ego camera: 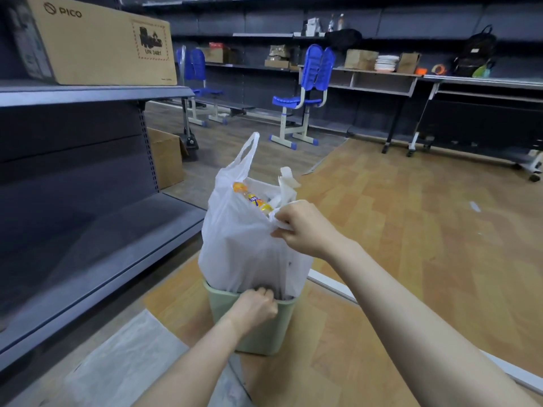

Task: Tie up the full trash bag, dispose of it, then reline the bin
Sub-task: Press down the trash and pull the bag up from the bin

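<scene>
A white plastic trash bag (238,242) stands raised out of a pale green bin (264,333) on the wooden floor. Its mouth is open, showing an orange drink bottle (254,199) and crumpled white paper (288,183). One bag handle (249,148) sticks up at the far side. My right hand (302,229) grips the near handle at the bag's top edge. My left hand (257,308) grips the bin's near rim, fingers curled over it against the bag.
Grey metal shelving (88,201) runs close along the left, with a cardboard box (97,42) on top. Another box (167,160) sits on the floor behind it. Blue chairs (305,92) and desks (411,80) stand at the back. A white strip (332,286) lies on the floor to the right of the bin.
</scene>
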